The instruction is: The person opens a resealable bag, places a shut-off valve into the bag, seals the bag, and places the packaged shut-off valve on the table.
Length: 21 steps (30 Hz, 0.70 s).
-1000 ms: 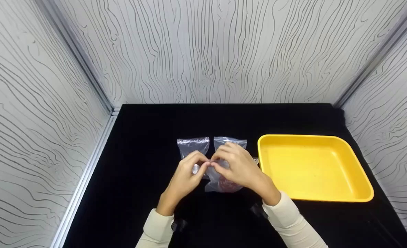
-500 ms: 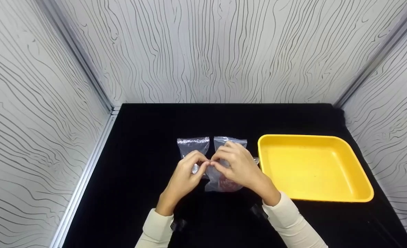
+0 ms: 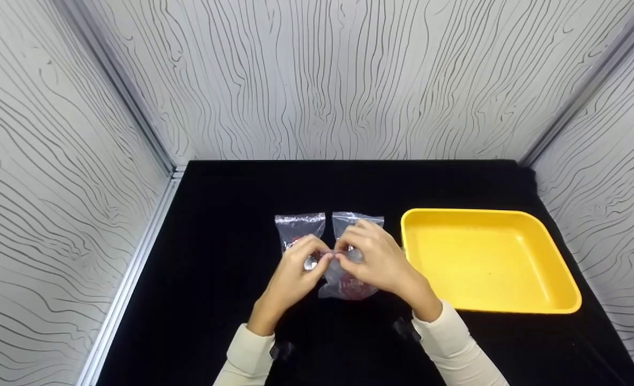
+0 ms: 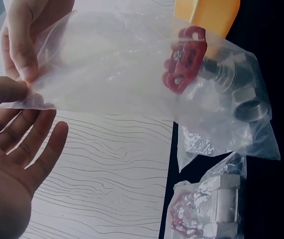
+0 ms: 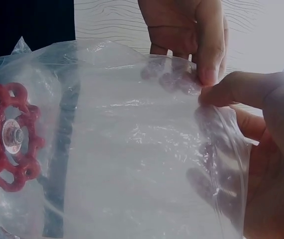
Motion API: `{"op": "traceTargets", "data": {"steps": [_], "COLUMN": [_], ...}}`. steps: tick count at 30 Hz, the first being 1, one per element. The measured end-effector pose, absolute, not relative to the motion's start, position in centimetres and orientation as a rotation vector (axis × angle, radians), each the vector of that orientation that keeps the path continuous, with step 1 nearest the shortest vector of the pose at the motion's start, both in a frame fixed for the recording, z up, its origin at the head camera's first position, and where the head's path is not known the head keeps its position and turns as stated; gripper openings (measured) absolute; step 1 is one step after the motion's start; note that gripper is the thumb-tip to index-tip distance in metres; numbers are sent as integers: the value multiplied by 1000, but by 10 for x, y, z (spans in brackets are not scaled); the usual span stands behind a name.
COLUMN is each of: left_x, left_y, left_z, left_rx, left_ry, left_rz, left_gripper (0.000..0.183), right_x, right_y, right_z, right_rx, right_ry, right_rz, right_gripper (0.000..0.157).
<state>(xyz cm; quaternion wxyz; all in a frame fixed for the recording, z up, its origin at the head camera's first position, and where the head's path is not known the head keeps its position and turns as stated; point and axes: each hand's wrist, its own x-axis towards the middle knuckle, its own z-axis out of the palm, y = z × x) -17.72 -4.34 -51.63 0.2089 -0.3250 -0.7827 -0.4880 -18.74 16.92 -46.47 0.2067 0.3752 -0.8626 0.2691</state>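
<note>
A clear zip bag (image 4: 117, 64) hangs from both hands, its mouth pinched between thumbs and fingertips. Inside, at the bottom, is a metal valve (image 4: 243, 94) with a red handwheel (image 5: 3, 104). My left hand (image 3: 290, 274) grips one side of the bag's top edge, the thumb bent and several fingers behind the plastic. Right beside it, my right hand (image 3: 380, 261) pinches the same edge, with fingers showing through the film in the right wrist view. The two thumbs nearly meet. In the head view the hands hide part of this bag.
Behind the hands lie two more clear bags, a left one (image 3: 301, 224) and a right one (image 3: 355, 216). The left wrist view shows another bagged valve (image 4: 224, 204) on the black cloth. A yellow tray (image 3: 477, 262) stands to the right, near the right forearm.
Both hands have shifted slightly to the right, still pinching the bag's edge. A bit of red now shows in the left bag behind the left hand.
</note>
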Motion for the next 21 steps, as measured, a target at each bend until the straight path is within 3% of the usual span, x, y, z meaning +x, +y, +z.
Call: {"op": "traceTargets", "data": {"steps": [21], "left_x": [-178], "left_y": [-39], "left_z": [-516], "left_rx": [-930], "left_ry": [-2194], "left_rz": [-1370], "left_gripper": [10], "right_x": [-185], "right_y": [181], "right_z": [-464], "right_rx": [979], "right_ry": [-2492], "right_rz": [768], "right_gripper": [15]}}
